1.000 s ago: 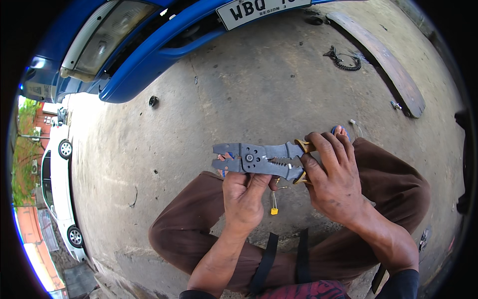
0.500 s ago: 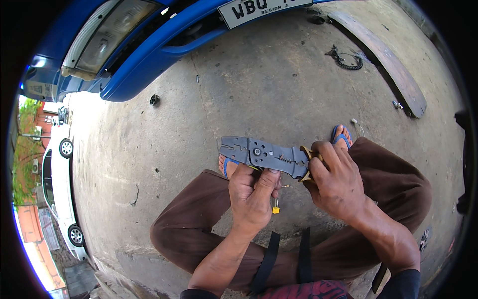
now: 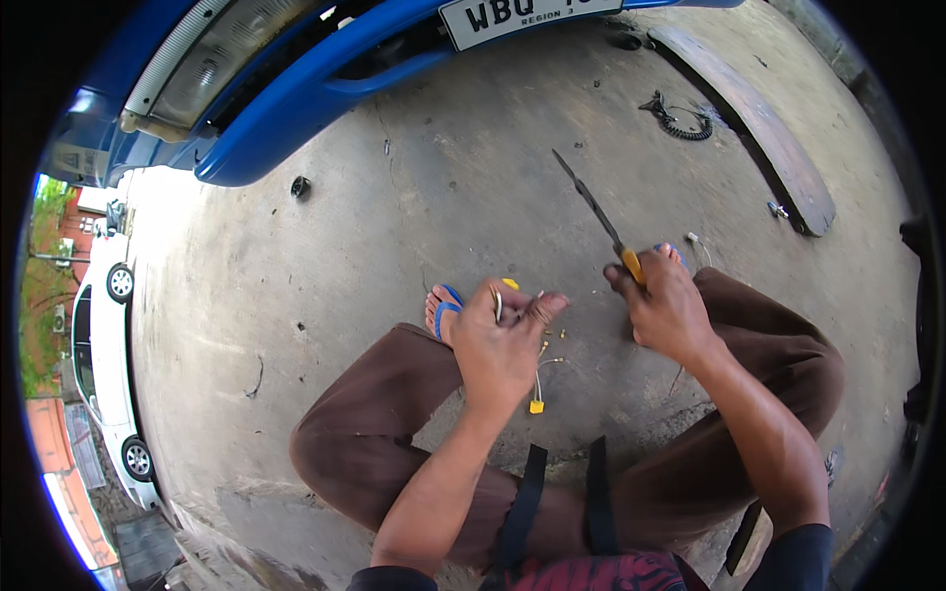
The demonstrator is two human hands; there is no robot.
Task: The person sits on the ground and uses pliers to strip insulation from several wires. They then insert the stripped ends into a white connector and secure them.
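Note:
My right hand (image 3: 668,303) grips crimping pliers by their yellow handles (image 3: 632,264). Their dark grey jaw plates (image 3: 593,204) are turned edge-on and point up and to the left. In front of my left foot, my left hand (image 3: 505,340) is closed with its thumb stretched out to the right. It holds a short wire (image 3: 497,299), and a yellow connector (image 3: 510,284) shows just beyond the fingers. Between my legs on the concrete lies another yellow connector (image 3: 536,407) with thin white wires. Small brass-coloured terminals (image 3: 563,334) are scattered near it.
A blue vehicle's bumper (image 3: 296,108) overhangs the far left. Far right lie a long dark board (image 3: 754,123) and a coiled black cable (image 3: 687,128). A white connector with wire (image 3: 694,238) is near my right foot. A small black round part (image 3: 301,187) sits left.
The crimping pliers have come away from my left hand, moving right and turning from flat to edge-on in my right hand. My left hand no longer supports their jaws.

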